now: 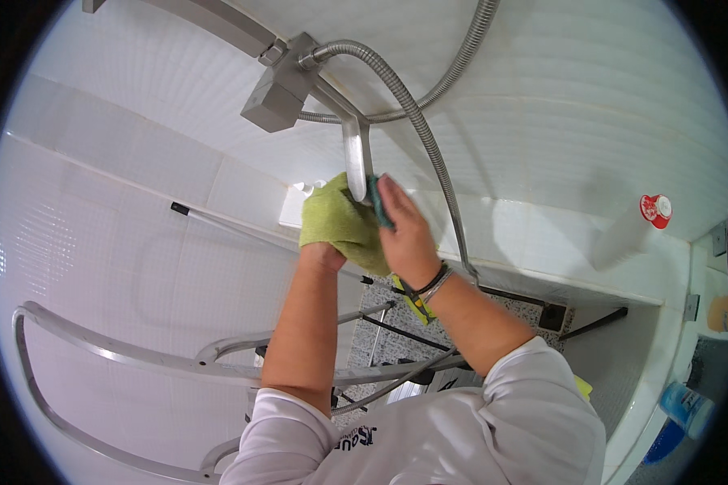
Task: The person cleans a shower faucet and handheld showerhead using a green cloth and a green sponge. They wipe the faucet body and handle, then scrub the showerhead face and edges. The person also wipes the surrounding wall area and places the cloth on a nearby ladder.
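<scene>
A yellow-green microfibre cloth (333,218) covers my left hand (326,256), leaving only the wrist and heel of it bare; its fingers are hidden. The cloth lies behind and beside the lower end of a flat metal arm (355,151) that hangs from the square shower mixer (284,91). My right hand (407,233) presses a dark green scouring pad (378,203) against the right side of that lower end. The pad sits between my palm and the metal, partly hidden by my fingers.
A ribbed shower hose (428,130) loops down past my right hand. A red-capped bottle (634,227) stands on the tiled ledge (534,233). Below are a metal ladder (139,357), a pole (236,230) and a yellow-black tool (415,300). A blue bottle (687,409) is at lower right.
</scene>
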`<state>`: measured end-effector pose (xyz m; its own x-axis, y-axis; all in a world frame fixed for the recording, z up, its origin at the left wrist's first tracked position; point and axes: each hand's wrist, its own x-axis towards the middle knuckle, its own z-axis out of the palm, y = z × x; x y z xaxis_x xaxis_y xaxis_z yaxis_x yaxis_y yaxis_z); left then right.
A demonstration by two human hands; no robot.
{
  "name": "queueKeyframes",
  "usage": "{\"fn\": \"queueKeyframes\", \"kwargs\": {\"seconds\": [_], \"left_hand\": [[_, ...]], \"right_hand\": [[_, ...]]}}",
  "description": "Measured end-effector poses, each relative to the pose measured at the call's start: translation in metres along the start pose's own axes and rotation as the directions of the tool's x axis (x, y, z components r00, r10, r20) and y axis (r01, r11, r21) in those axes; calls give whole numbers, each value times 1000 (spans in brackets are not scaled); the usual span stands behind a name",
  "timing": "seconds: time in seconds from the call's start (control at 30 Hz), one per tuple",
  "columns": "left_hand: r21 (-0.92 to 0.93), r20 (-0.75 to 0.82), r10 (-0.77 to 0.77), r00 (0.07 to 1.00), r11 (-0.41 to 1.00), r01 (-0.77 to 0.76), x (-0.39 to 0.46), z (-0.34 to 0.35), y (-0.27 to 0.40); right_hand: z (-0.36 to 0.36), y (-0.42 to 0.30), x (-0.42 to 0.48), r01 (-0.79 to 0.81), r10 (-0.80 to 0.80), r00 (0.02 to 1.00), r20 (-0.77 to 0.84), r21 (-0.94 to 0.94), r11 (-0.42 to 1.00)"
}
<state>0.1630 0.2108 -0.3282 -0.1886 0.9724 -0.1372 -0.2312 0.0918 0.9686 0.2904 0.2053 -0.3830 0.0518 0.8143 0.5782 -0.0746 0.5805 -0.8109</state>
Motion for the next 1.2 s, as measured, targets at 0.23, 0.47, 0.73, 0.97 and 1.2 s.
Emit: {"fn": "queueKeyframes", "kwargs": {"seconds": [0.23,0.47,0.73,0.97,1.2], "left_hand": [[-171,93,22,995,985,-6,2,12,-7],[-90,102,50,994,995,-41,5,14,-9],[-104,57,31,998,994,-25,5,17,-2],[-36,60,73,995,997,-71,6,14,-3],[-76,78,80,994,994,-74,1,23,-1]], "right_hand": [[30,10,8,44,-42,997,71,-21,999],[32,6,68,-74,74,997,0,47,996],[32,13,23,179,-178,981,80,-5,984],[32,13,31,154,-155,984,86,9,988],[33,12,51,88,-87,996,23,-23,996]]}}
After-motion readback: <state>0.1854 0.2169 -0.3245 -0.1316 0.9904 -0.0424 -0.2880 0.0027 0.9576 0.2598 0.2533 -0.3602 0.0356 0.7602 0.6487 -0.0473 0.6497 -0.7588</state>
